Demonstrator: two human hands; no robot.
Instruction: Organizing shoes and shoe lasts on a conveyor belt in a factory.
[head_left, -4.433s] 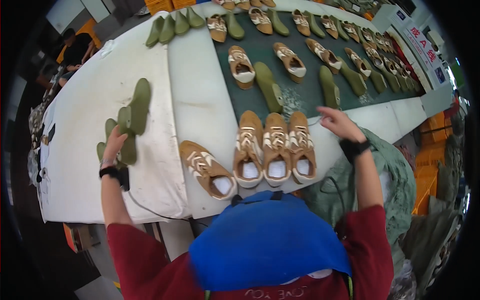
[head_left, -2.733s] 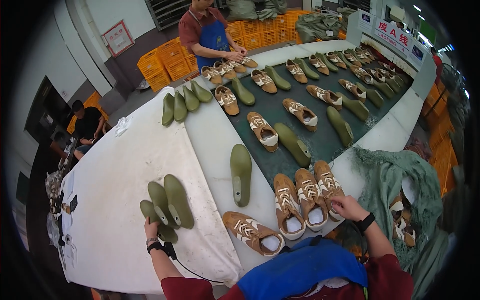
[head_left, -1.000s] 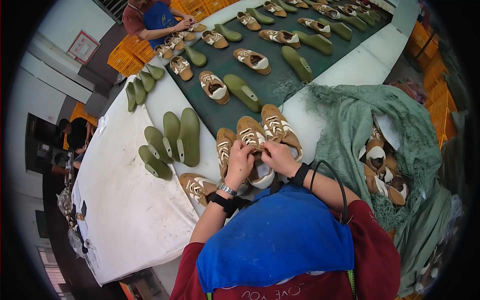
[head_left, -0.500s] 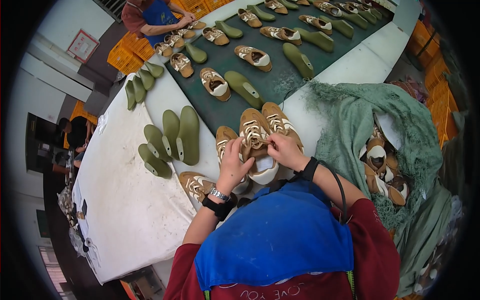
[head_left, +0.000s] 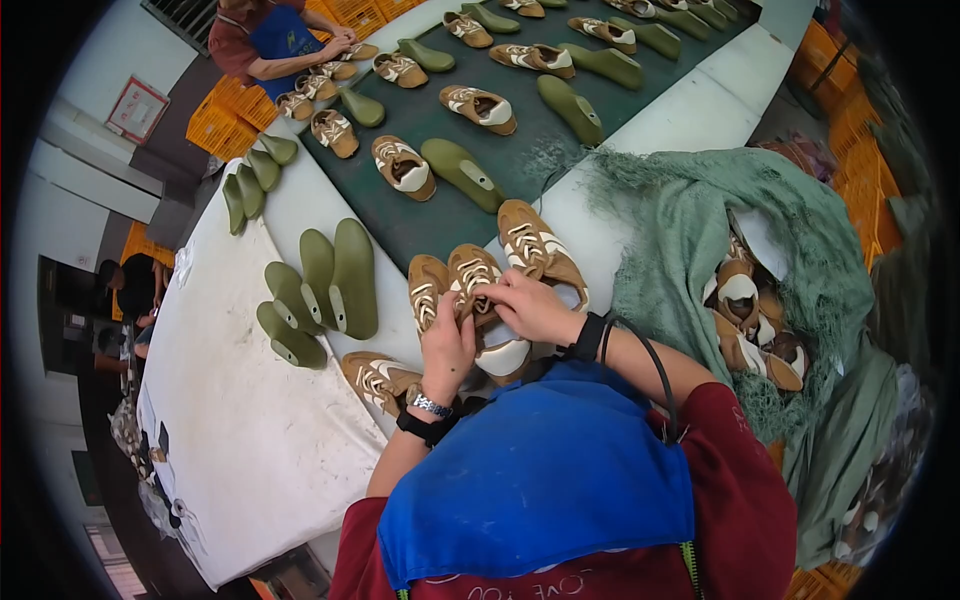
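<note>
A tan sneaker with white laces stands before me, toe pointing away. On its left side, by the lacing, my left hand grips it with bent fingers. My right hand pinches the shoelace near the top of the tongue; the fingertips partly hide the lace. The white heel shows below the hands, close to my blue apron. Matching sneakers flank it: one on the left, touching or nearly so, and another on the right. A further sneaker lies left of my left wrist.
Green shoe lasts lie on the white cloth-covered table at left. More sneakers and lasts cover the dark green belt ahead. At right, green netting surrounds a heap of sneakers. Across the belt, a co-worker's hands handle a shoe.
The sneaker has turned more upright and dropped slightly. Both hands have drawn together over its lacing. The right-hand sneaker now stands apart from it. The whole view has shifted a little.
</note>
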